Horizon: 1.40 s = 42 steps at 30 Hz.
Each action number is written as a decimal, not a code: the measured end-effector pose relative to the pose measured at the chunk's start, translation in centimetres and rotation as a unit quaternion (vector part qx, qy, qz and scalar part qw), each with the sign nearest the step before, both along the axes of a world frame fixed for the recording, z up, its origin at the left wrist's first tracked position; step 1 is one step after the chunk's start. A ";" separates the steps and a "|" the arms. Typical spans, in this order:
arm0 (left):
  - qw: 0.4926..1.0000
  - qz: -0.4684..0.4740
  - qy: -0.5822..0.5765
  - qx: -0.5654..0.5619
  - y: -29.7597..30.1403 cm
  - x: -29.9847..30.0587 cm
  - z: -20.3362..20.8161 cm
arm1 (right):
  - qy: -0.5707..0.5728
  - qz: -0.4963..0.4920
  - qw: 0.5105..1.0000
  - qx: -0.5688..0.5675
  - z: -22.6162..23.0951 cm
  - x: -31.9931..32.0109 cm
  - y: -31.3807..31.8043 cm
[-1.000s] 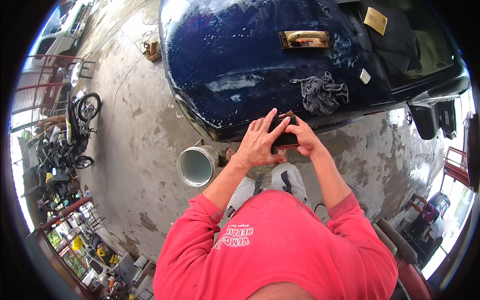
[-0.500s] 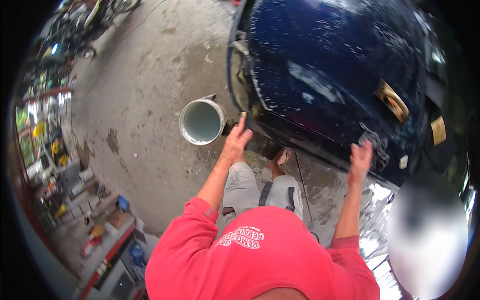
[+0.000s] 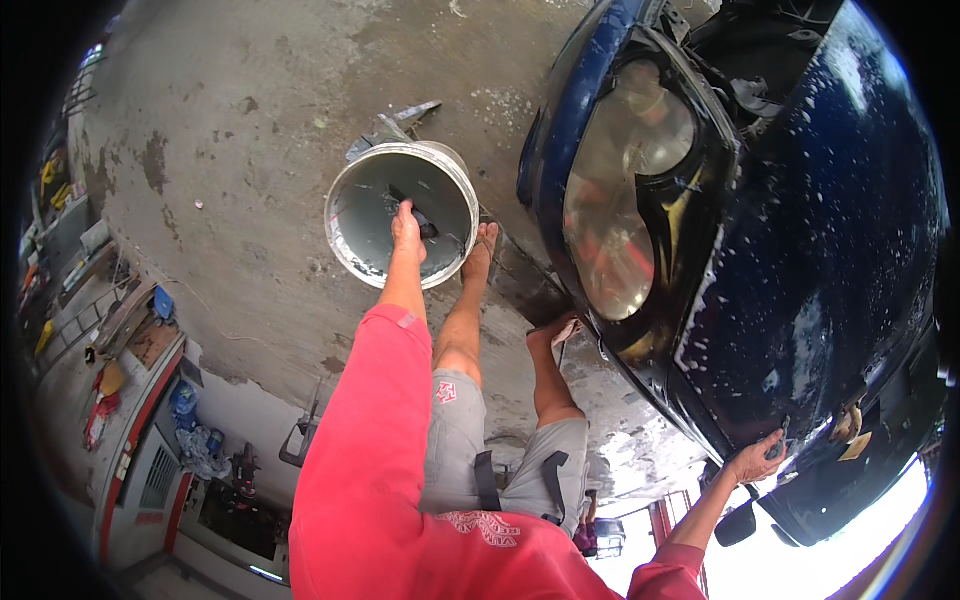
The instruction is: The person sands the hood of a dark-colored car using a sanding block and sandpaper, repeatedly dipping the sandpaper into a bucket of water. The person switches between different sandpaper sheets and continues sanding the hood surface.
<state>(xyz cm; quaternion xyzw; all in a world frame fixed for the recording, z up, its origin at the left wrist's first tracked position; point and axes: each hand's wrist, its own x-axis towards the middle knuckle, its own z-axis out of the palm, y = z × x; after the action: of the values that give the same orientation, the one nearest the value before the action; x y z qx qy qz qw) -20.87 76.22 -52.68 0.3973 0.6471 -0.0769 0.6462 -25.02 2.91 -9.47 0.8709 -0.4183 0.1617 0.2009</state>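
My left hand (image 3: 407,234) reaches down inside a white bucket (image 3: 345,250) of cloudy water on the floor. Its fingers are closed on a dark flat piece of sandpaper (image 3: 428,228), partly hidden by the hand. Off to the right, my right hand (image 3: 757,460) is on the lower edge of a dark blue car panel (image 3: 800,320) marked with whitish wet streaks. Bunched under its curled fingers is a dark grey rag (image 3: 778,448), mostly covered by the hand.
A cloudy headlight (image 3: 635,190) and a blue bumper (image 3: 560,130) stand right of the bucket. Tan pieces (image 3: 854,446) lie on the car beyond my right hand. A metal scrap (image 3: 395,125) lies behind the bucket. Tools and shelving (image 3: 110,330) line the left side.
My left hand has gone from beside the bucket down into it with the sandpaper. My right hand, open above the panel before, has come down onto the rag. The view has shifted toward the headlight.
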 end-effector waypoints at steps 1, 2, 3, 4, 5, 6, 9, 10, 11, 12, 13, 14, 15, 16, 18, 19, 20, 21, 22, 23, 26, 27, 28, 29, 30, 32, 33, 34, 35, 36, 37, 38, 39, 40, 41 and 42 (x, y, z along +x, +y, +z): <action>0.998 0.018 0.060 0.006 0.2 0.2 -1.9 | -0.017 -0.003 1.000 0.011 0.0 0.4 0.4; 0.998 0.027 0.052 -0.001 0.3 0.3 -3.5 | -0.022 -0.002 1.000 0.012 0.0 0.7 0.6; 0.997 0.041 0.071 -0.011 0.7 0.3 -4.7 | -0.021 -0.028 0.999 0.005 -0.2 0.8 0.8; 0.996 0.051 0.074 0.006 1.4 0.1 -5.2 | -0.009 -0.040 0.999 0.005 -0.1 1.0 0.8; 0.995 0.051 0.085 -0.007 2.2 -0.1 -5.2 | -0.021 -0.012 1.000 -0.003 -0.4 0.9 0.9; 0.995 0.067 0.035 -0.063 3.4 -0.5 -4.4 | -0.055 0.013 0.997 0.053 -0.5 0.9 1.0; 0.970 0.034 -0.098 -0.219 7.3 -2.0 2.5 | -0.044 0.021 0.999 -0.011 -1.7 0.6 1.8; 0.956 -0.006 -0.113 -0.269 8.7 -1.8 6.1 | -0.042 0.019 0.998 -0.034 -2.0 0.8 2.2; 0.950 0.041 -0.111 -0.289 9.2 -1.6 10.1 | -0.049 0.078 0.994 -0.058 -2.2 0.9 2.7; 0.953 -0.010 -0.127 -0.274 9.1 -1.0 14.2 | -0.039 0.058 0.995 -0.076 -2.4 1.2 3.4; 0.960 -0.030 -0.114 -0.254 8.3 0.3 18.0 | -0.044 0.037 0.995 -0.080 -2.5 1.5 4.2; 0.960 -0.094 -0.119 -0.234 6.9 2.0 21.8 | -0.054 0.020 0.996 -0.072 -2.4 2.0 5.0; 0.965 -0.138 -0.082 -0.206 4.7 3.9 25.2 | -0.066 0.012 0.996 -0.060 -2.1 2.5 5.8; 0.930 -0.242 -0.144 -0.235 1.8 6.2 28.2 | -0.071 -0.002 0.997 -0.029 -1.8 3.0 6.4; 0.880 -0.415 -0.152 -0.172 -5.7 10.5 33.6 | -0.074 -0.005 0.997 0.023 -0.5 3.8 7.3; 0.840 -0.490 -0.203 -0.116 -10.4 11.9 36.1 | -0.065 0.006 0.997 0.043 0.2 3.9 7.5; 0.686 -0.653 -0.320 -0.006 -15.4 13.4 38.5 | -0.066 0.017 0.995 0.072 1.0 3.8 7.6; 0.514 -0.762 -0.389 0.065 -20.3 14.6 41.2 | -0.063 0.046 0.992 0.096 1.7 3.5 7.4; 0.418 -0.797 -0.431 0.073 -26.2 15.5 43.3 | -0.067 0.086 0.986 0.129 2.5 2.7 7.0; 0.322 -0.797 -0.501 0.103 -32.4 16.0 45.1 | -0.065 0.113 0.977 0.167 3.1 1.6 6.3; 0.081 -0.740 -0.645 0.172 -49.3 16.3 48.4 | -0.101 0.046 0.986 0.128 3.7 -2.6 3.0; 0.024 -0.703 -0.684 0.191 -53.9 16.2 48.4 | -0.128 0.012 0.988 0.087 3.6 -3.9 0.8; -0.024 -0.709 -0.673 0.210 -57.3 16.5 48.3 | -0.138 -0.033 0.987 0.078 3.3 -5.1 -1.4; -0.058 -0.701 -0.671 0.233 -58.3 16.4 48.6 | -0.171 -0.058 0.981 0.078 3.0 -6.3 -3.9; -0.068 -0.716 -0.654 0.235 -58.4 16.6 48.7 | -0.184 -0.084 0.976 0.087 2.9 -7.7 -6.3; -0.091 -0.712 -0.647 0.259 -56.3 16.8 49.3 | -0.247 -0.099 0.963 0.042 2.3 -9.5 -10.4; -0.114 -0.702 -0.646 0.276 -55.2 16.7 49.7 | -0.272 -0.124 0.954 0.037 1.9 -10.0 -11.8; -0.105 -0.695 -0.649 0.289 -54.1 16.6 50.2 | -0.269 -0.127 0.955 0.011 1.2 -10.2 -12.2; -0.118 -0.666 -0.675 0.293 -54.5 16.1 50.5 | -0.263 -0.148 0.953 0.001 0.7 -10.1 -12.7; -0.122 -0.652 -0.692 0.285 -55.8 15.3 50.6 | -0.249 -0.137 0.958 -0.030 0.2 -10.3 -12.9; -0.128 -0.667 -0.679 0.280 -58.3 14.4 50.4 | -0.262 -0.140 0.955 -0.025 -0.2 -10.3 -13.0; -0.126 -0.664 -0.685 0.270 -62.8 13.3 49.8 | -0.261 -0.138 0.955 -0.030 -0.6 -10.3 -12.9; -0.143 -0.664 -0.682 0.270 -67.0 12.0 49.0 | -0.264 -0.136 0.954 -0.043 -0.7 -10.3 -12.9; -0.142 -0.636 -0.715 0.253 -71.6 10.5 48.1 | -0.269 -0.131 0.953 -0.042 -0.7 -10.3 -12.8; -0.148 -0.616 -0.729 0.259 -74.7 9.6 47.4 | -0.265 -0.129 0.955 -0.041 -0.5 -10.3 -12.9; -0.153 -0.603 -0.738 0.261 -75.9 9.1 47.4 | -0.258 -0.134 0.956 -0.043 -0.2 -10.3 -13.0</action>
<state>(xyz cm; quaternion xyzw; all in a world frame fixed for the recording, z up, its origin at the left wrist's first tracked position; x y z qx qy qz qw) -11.76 0.35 -5.31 -0.5546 0.7954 -0.0842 -0.2294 -35.36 -10.13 -9.65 0.7259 -0.5615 0.3704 0.1437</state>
